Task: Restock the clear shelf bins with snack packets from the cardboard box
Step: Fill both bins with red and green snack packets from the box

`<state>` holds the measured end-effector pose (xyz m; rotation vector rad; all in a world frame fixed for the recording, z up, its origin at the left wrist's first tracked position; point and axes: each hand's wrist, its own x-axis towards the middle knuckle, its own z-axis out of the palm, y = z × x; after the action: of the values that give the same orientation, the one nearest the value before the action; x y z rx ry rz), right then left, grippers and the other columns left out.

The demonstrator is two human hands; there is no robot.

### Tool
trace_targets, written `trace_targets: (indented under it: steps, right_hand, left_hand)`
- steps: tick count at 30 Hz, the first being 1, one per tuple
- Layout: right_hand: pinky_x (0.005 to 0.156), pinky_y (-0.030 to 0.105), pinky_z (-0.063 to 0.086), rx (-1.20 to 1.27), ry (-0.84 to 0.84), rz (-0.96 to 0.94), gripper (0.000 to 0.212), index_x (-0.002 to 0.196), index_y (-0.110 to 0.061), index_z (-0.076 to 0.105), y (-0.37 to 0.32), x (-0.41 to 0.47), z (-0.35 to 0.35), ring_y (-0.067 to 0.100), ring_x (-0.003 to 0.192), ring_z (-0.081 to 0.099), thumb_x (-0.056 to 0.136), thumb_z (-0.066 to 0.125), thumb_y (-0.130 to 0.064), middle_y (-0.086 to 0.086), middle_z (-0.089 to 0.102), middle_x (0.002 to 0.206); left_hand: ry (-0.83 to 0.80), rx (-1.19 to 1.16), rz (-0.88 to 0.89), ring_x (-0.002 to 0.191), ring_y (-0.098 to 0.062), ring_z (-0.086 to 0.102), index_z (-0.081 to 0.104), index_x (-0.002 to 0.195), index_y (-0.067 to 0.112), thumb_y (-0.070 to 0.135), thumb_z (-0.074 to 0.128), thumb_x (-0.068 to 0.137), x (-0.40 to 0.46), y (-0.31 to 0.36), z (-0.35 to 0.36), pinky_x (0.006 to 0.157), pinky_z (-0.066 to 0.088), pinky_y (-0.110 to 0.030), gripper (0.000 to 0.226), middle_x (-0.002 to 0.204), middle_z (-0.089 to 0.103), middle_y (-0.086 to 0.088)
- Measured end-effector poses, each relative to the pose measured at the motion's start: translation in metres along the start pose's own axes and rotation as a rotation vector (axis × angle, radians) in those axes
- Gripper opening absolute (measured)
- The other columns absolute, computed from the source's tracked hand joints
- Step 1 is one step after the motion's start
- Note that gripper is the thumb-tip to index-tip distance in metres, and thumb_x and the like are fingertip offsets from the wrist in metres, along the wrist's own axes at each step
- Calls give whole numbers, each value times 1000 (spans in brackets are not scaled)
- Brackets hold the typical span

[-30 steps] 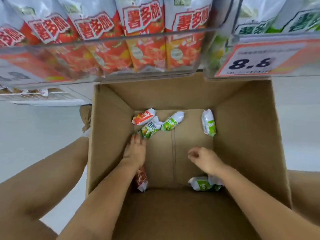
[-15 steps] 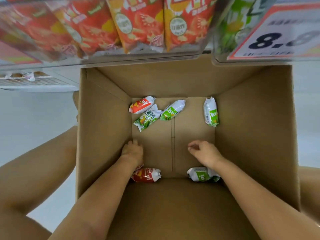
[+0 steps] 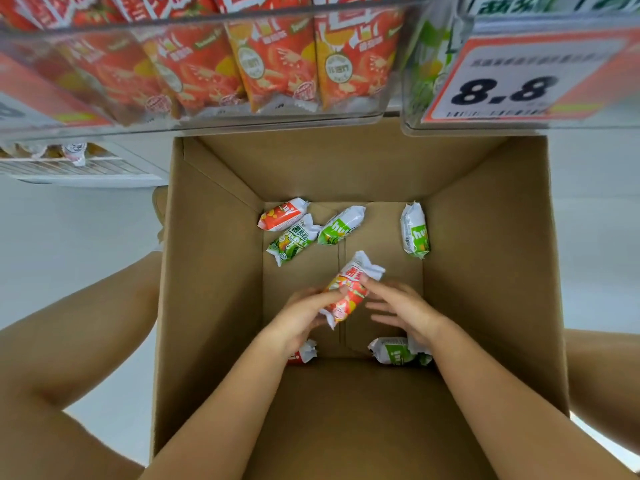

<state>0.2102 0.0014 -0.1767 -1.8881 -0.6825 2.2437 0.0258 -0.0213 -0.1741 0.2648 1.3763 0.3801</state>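
Packets lie scattered on the floor of the box [image 3: 207, 271], which fills the middle of the frame. Nearest, at the lower edge of the box floor, a red packet [image 3: 304, 355] peeks out from under the left wrist and a green packet [image 3: 394, 351] lies partly under the right wrist. Just above them, at frame centre, the left hand [image 3: 304, 313] grips a red-and-orange packet [image 3: 349, 289] with its fingers curled round the lower end; the right hand [image 3: 405, 310] has its fingers straight and spread, the upper fingertip touching the packet's side. Farther in, at the far left corner, a red packet [image 3: 282, 214] and two green ones [image 3: 292, 242] [image 3: 341, 225] lie bunched together, touching. A fourth green packet [image 3: 414, 230] lies alone against the right wall. Beyond the box, along the top of the frame, a clear bin [image 3: 194, 124] holds upright red packets [image 3: 277, 64]; the bin to its right [image 3: 408, 128] holds green ones behind an 8.8 price tag [image 3: 519, 77].
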Motion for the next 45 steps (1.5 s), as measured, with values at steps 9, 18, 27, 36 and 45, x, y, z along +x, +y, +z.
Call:
trace_targets:
  steps: [9,18,27,36,45]
  right_hand:
    - [83,34,52,-64,222,-27,41,116,-20,59,12,2,-13,19,95,66,80,74,-29,2,70,102]
    - [80,37,54,-212,246,74,45,117,-22,55,42,3,-24,21,98,62,78,75,-31,6,59,118]
    - [92,44,52,-284,235,7,56,103,-35,56,18,-2,-7,21,98,65,56,80,-55,-3,69,102]
    - [96,41,51,53,217,-280,53,115,-22,54,-18,-54,17,19,103,66,71,83,-27,3,67,114]
    - [95,35,50,71,93,-514,59,120,-14,62,-45,-136,36,16,103,68,69,82,-37,1,72,110]
  left_hand:
    - [146,1100,-32,120,-21,52,47,136,17,39,57,93,33,-46,-40,94,45,-32,49,133,54,-5]
    - [-58,1595,-162,128,-28,38,44,140,22,66,58,79,51,-87,-69,106,32,-38,76,140,39,-9]
    - [125,905,100,104,-17,58,46,123,29,53,75,71,20,-46,-36,86,49,-33,65,115,60,6]
    - [-21,-13,264,102,-23,68,57,115,28,36,59,92,-51,28,18,97,50,-45,25,112,69,-5]
    - [-88,132,537,103,-18,68,55,126,19,28,69,87,-148,52,11,91,54,-37,42,115,69,0]
